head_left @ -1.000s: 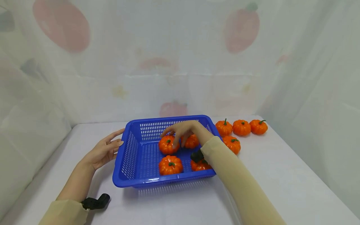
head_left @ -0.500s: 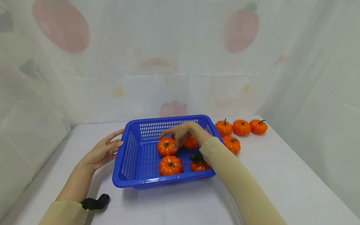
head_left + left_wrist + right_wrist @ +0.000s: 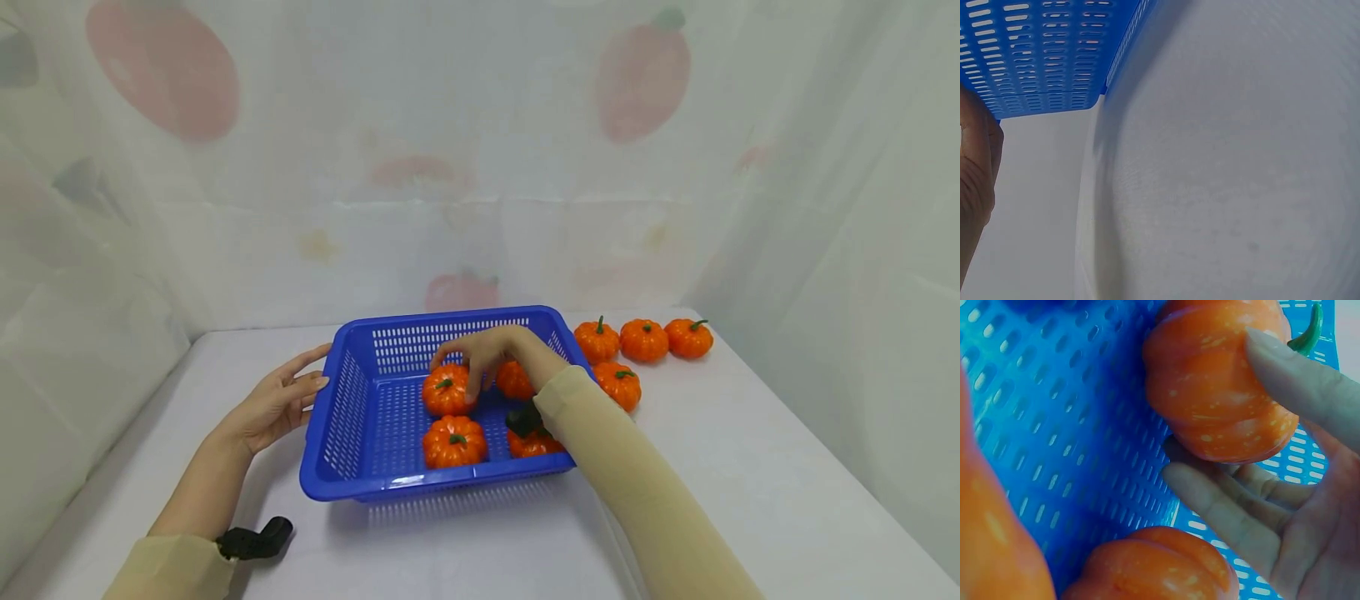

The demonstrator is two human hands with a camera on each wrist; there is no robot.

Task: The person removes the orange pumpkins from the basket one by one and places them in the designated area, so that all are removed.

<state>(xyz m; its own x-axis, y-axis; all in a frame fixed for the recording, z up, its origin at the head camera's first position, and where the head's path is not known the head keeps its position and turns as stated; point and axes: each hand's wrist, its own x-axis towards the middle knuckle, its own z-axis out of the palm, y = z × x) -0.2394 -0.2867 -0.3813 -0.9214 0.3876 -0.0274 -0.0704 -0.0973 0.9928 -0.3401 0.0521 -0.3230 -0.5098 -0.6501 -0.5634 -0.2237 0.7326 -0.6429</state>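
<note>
A person's right hand [image 3: 491, 350] reached into a blue basket [image 3: 352, 417] on a white table [image 3: 750, 467], fingers curled loosely around an orange toy pumpkin [image 3: 446, 390] on the basket floor, among three other pumpkins. The left hand [image 3: 277, 400] rested with straight fingers against the basket's left wall. Four more pumpkins [image 3: 643, 340] sat just right of the basket.
</note>
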